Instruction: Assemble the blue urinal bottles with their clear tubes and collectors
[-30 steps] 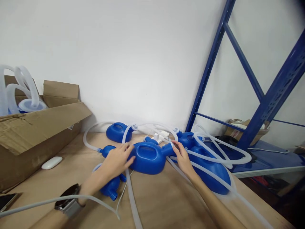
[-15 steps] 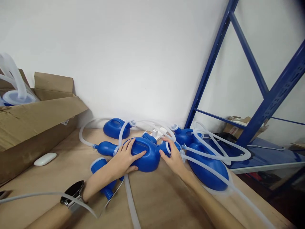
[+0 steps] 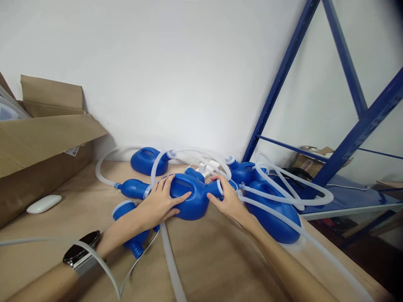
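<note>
A blue plastic urinal bottle (image 3: 192, 206) lies on its side in the middle of the table, with its neck pointing right. My left hand (image 3: 159, 201) is wrapped over its left end, thumb across the body beside the handle opening. At the other end, my right hand (image 3: 229, 201) grips the neck at the white-rimmed mouth between thumb and fingers. A blue funnel-shaped piece (image 3: 134, 188) with a clear hose (image 3: 105, 174) lies left of the bottle. Nearer me, another blue funnel piece (image 3: 123, 208) is partly hidden under my left forearm.
More blue bottles stand behind (image 3: 147, 161) and to the right (image 3: 273, 222), with looped clear hoses (image 3: 292, 201) across them. A white power strip (image 3: 209, 168) is near the wall. An open cardboard box (image 3: 47, 142), a white mouse-shaped object (image 3: 44, 204) and a blue rack (image 3: 283, 84) flank the table.
The view has shifted a little, so most things sit slightly higher and the left-side things further left. Both hands keep their hold on the urinal bottle.
</note>
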Tool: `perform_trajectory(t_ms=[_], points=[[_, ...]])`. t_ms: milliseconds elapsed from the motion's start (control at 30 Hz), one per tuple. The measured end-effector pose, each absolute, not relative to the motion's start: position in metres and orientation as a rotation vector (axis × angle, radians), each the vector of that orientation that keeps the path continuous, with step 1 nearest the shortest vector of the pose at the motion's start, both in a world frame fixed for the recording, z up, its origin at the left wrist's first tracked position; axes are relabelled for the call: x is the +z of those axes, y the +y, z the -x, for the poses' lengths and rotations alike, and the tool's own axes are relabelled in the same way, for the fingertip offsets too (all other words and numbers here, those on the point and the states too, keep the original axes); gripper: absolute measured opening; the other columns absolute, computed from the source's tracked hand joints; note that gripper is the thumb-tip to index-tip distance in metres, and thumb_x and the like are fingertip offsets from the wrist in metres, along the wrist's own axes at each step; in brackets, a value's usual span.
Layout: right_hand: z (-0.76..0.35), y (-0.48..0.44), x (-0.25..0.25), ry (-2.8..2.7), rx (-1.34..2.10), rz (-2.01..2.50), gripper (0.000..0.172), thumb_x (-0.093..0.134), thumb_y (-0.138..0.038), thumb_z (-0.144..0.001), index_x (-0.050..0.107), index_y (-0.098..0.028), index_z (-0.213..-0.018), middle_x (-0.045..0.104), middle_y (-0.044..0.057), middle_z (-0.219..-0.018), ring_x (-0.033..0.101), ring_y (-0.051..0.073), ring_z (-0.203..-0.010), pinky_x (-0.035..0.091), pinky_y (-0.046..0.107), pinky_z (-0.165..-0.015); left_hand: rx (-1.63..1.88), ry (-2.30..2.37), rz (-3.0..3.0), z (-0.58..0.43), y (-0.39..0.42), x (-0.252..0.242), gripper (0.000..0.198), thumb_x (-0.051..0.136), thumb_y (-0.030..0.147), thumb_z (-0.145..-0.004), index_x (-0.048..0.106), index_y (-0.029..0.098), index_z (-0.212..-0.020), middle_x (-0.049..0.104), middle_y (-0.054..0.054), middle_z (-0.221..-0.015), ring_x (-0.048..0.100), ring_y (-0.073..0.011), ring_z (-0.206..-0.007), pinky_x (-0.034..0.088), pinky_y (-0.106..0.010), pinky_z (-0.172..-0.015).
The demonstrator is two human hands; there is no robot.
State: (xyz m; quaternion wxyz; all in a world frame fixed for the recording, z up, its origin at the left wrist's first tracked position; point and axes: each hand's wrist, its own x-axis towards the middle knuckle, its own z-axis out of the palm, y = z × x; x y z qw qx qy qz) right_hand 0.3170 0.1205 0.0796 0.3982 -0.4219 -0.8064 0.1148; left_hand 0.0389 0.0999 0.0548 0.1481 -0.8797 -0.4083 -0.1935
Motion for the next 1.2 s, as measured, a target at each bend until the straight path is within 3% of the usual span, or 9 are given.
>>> perform_trajectory(t_ms=[200,367,567,700,800,900,1000,1100,1200], points=[[-0.315,0.126,0.064,-1.919,0.333,1.033,0.059,0.071,-0.046,-0.087,0.046,-0.025,-0.137,0.058,0.011,-0.139,0.057,0.030,-0.128,0.046,0.048,-0.109,-0.568,-1.169,2.560,-0.038,0.101,0.054,0.078,0.071,0.014,-0.088,0.043,0.050,-0.151,0.009,-0.010,-0.165,0.029,-0.0472,-0.143,0.044,-0.064,-0.107],[-0.314,0.125,0.063,-1.916,0.291,1.051,0.063,0.066,-0.045,-0.091,0.042,-0.026,-0.145,0.057,0.011,-0.142,0.055,0.030,-0.133,0.042,0.050,-0.114,-0.548,-1.233,2.573,-0.040,0.099,0.057,0.076,0.070,0.015,-0.089,0.043,0.051,-0.150,0.009,-0.009,-0.165,0.027,-0.0480,-0.144,0.048,-0.062,-0.104],[-0.315,0.124,0.065,-1.942,0.254,1.130,0.054,0.065,-0.049,-0.091,0.050,-0.026,-0.137,0.059,0.011,-0.142,0.056,0.032,-0.132,0.044,0.050,-0.112,-0.576,-1.180,2.585,-0.039,0.096,0.059,0.074,0.071,0.016,-0.089,0.044,0.045,-0.152,0.009,-0.012,-0.165,0.028,-0.0491,-0.144,0.044,-0.065,-0.107],[-0.319,0.123,0.063,-1.952,0.260,1.211,0.080,0.063,-0.060,-0.090,0.031,-0.026,-0.155,0.048,0.013,-0.154,0.046,0.033,-0.143,0.043,0.051,-0.114,-0.561,-1.163,2.571,-0.038,0.091,0.060,0.077,0.069,0.017,-0.091,0.037,0.047,-0.155,0.007,-0.012,-0.167,0.027,-0.0491,-0.146,0.045,-0.065,-0.107],[-0.331,0.118,0.072,-2.033,0.134,1.279,0.096,0.061,-0.066,-0.089,0.015,-0.024,-0.162,0.049,0.016,-0.151,0.053,0.033,-0.136,0.049,0.051,-0.106,-0.558,-1.173,2.560,-0.040,0.088,0.062,0.077,0.068,0.019,-0.092,0.035,0.049,-0.155,0.007,-0.010,-0.169,0.029,-0.0475,-0.146,0.047,-0.064,-0.106],[-0.354,0.111,0.086,-2.162,-0.210,1.378,0.086,0.056,-0.072,-0.089,0.039,-0.019,-0.154,0.063,0.018,-0.134,0.062,0.037,-0.120,0.052,0.053,-0.097,-0.549,-1.205,2.584,-0.040,0.088,0.063,0.076,0.068,0.020,-0.093,0.036,0.049,-0.155,0.007,-0.011,-0.170,0.031,-0.0480,-0.146,0.049,-0.064,-0.104],[-0.382,0.105,0.091,-2.201,-0.513,1.531,0.076,0.052,-0.079,-0.087,0.064,-0.017,-0.130,0.072,0.017,-0.112,0.067,0.037,-0.104,0.056,0.046,-0.080,-0.569,-1.212,2.622,-0.036,0.091,0.063,0.077,0.070,0.020,-0.091,0.037,0.049,-0.154,0.007,-0.010,-0.170,0.029,-0.0482,-0.148,0.047,-0.065,-0.107],[-0.402,0.103,0.085,-2.233,-0.675,1.649,0.068,0.056,-0.077,-0.086,0.070,-0.018,-0.117,0.072,0.015,-0.102,0.067,0.036,-0.097,0.055,0.040,-0.066,-0.607,-1.159,2.689,-0.026,0.095,0.061,0.077,0.073,0.022,-0.089,0.039,0.049,-0.153,0.005,-0.007,-0.172,0.025,-0.0462,-0.151,0.041,-0.065,-0.112],[-0.408,0.105,0.075,-2.286,-0.719,1.685,0.054,0.066,-0.061,-0.087,0.068,-0.020,-0.122,0.071,0.016,-0.109,0.066,0.036,-0.103,0.054,0.035,-0.061,-0.614,-1.125,2.743,-0.018,0.098,0.059,0.077,0.074,0.025,-0.089,0.038,0.048,-0.154,-0.001,-0.007,-0.173,0.024,-0.0468,-0.151,0.040,-0.065,-0.114]])
